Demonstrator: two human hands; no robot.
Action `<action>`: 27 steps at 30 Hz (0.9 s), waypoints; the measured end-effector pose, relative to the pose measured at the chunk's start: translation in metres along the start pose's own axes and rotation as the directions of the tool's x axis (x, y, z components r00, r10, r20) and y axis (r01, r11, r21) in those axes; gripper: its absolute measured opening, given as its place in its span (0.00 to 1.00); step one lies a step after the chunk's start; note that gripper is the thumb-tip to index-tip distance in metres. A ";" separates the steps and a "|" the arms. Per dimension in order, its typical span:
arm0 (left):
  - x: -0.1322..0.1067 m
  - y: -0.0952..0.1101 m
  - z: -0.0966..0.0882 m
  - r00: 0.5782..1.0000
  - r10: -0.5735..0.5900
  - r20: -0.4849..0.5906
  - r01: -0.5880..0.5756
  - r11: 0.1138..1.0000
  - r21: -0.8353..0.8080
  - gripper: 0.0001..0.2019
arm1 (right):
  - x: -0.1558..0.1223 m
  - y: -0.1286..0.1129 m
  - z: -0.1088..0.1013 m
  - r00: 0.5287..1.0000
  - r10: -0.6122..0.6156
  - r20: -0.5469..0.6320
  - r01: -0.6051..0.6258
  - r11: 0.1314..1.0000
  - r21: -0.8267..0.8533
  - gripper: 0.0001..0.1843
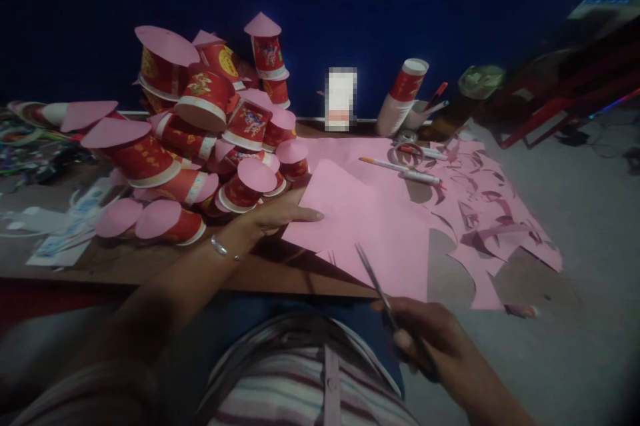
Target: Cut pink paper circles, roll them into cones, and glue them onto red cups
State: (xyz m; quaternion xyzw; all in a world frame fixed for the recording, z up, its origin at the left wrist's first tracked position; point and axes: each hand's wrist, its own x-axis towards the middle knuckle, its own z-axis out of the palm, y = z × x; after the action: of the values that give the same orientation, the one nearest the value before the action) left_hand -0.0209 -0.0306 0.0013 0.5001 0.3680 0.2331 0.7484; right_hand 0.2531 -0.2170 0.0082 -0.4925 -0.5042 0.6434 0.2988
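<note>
Seems at a paper-cutting step: pinches the pink sheet [345, 209] near centre with the left hand [277, 214] at its nine o'clock; at five o'clock, well apart, grips scissors [379, 285] in the right hand [436, 333]. Probably calls next for bringing scissors to sheet. At ten o'clock, gold characters on red cups [145, 158], too blurred to read.

From afar, I cannot see the fingertips of the left hand [275, 215] beneath the pink sheet [345, 203]; the right hand [433, 331] partly covers the scissors [375, 281]. Pixelation blurs a white object [341, 91], and the left edge crops a tangled pile [47, 146].
</note>
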 end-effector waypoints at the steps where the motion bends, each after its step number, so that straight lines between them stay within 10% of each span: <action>1: 0.001 -0.001 0.000 1.000 -0.002 0.006 0.002 1.000 -0.009 0.33 | 0.001 0.002 -0.004 0.999 0.005 -0.041 -0.003 0.999 0.051 0.27; 10: 0.000 -0.003 0.004 0.999 -0.035 0.036 0.038 0.996 -0.075 0.31 | 0.051 0.017 0.004 0.999 0.031 0.042 -0.041 0.964 0.264 0.30; 27: -0.002 -0.003 0.003 0.994 -0.018 0.109 0.023 0.999 -0.044 0.32 | 0.058 0.017 0.005 1.000 -0.001 0.024 -0.004 0.982 0.188 0.31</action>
State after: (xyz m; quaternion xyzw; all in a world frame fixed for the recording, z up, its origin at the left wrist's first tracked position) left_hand -0.0196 -0.0350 0.0002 0.4912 0.3263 0.2060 0.7809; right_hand 0.2304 -0.1728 -0.0273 -0.4549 -0.4444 0.6941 0.3374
